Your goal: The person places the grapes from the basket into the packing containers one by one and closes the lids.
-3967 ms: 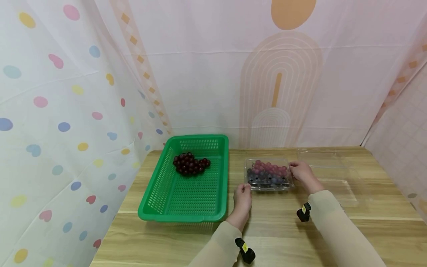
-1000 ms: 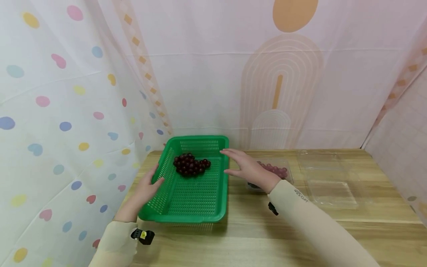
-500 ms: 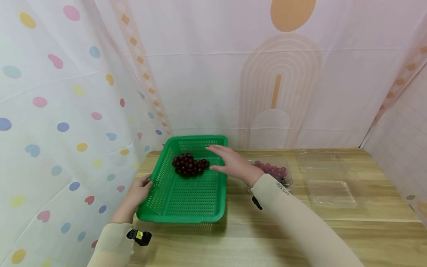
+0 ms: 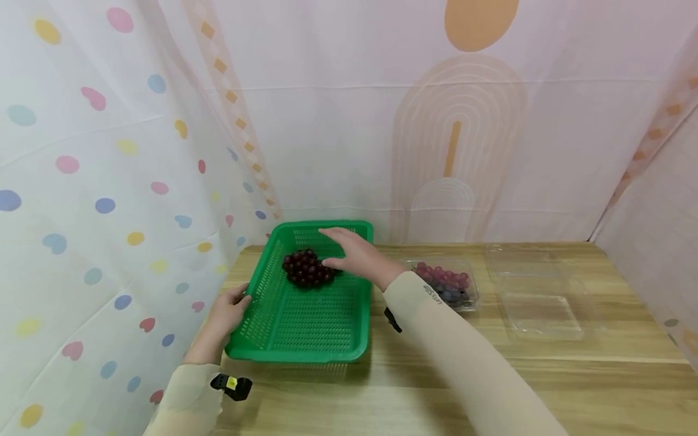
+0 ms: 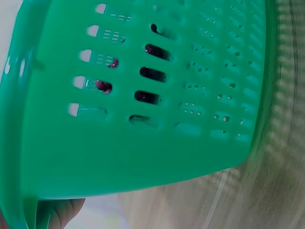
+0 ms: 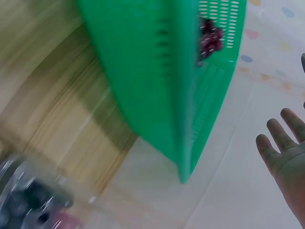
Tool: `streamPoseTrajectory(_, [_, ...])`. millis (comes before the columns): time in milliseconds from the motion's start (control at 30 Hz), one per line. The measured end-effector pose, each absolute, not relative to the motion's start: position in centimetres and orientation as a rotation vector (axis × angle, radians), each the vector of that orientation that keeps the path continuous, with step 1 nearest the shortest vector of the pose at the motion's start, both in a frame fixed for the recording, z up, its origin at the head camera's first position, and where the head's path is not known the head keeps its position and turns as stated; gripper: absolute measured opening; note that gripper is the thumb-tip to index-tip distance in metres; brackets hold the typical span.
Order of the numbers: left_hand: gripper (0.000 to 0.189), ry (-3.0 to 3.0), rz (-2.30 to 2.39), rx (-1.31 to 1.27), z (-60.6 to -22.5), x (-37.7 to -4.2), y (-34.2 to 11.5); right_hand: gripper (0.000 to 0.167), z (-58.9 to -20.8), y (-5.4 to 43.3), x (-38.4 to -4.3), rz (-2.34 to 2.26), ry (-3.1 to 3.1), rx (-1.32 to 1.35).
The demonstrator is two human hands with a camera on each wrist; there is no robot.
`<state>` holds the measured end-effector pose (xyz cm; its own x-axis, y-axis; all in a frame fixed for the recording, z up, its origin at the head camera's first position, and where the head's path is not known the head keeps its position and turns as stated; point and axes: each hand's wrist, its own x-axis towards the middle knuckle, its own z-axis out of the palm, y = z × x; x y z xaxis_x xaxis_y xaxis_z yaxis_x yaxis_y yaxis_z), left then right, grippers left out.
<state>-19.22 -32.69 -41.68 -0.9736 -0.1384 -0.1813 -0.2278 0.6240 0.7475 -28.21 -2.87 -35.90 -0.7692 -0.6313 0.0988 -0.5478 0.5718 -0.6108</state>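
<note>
A bunch of dark red grapes (image 4: 304, 269) lies in the back left of a green perforated basket (image 4: 297, 356). On the left side, my left hand (image 4: 220, 316) holds the basket's rim; in the left wrist view part of the hand (image 5: 66, 211) shows past the corner of the basket's green wall (image 5: 95, 152). My right hand (image 4: 357, 257) hovers over the basket beside the grapes, thumb and fingers spread, nothing between them. From the right wrist, that hand (image 6: 291, 162) appears with fingers apart, and the grapes (image 6: 209, 40) show past the basket rim.
Right of the basket sits a clear plastic box (image 4: 471, 297) containing pink and dark blue grapes, partly hidden by my right sleeve. Farther right, a clear open plastic container (image 4: 540, 318) lies on the wooden table (image 4: 616, 375). Patterned cloth (image 4: 338, 145) hangs behind and at the sides.
Both hands have left the box of grapes. My left hand moved to the basket's left rim and took hold of it; my right hand moved left, over the basket toward the dark grapes.
</note>
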Motion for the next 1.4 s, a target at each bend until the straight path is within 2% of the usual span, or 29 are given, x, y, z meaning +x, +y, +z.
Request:
streamPoseTrajectory(233, [0.048, 2.800, 1.290, -0.306, -42.1, -19.0, -32.4, 0.070, -35.8, -5.4, -28.8, -1.135, 2.579, -0.859])
streamPoseTrajectory(600, [0.047, 2.804, 1.338, -0.307, -42.4, -18.6, -31.8, 0.066, -37.4, -7.1, -29.7, -1.352, 2.494, -0.436])
streamPoseTrajectory(1400, [0.047, 2.806, 1.353, -0.377, -42.8, -17.8, -31.2, 0.065, -41.1, -8.6, -29.2, -1.311, 2.422, -0.224])
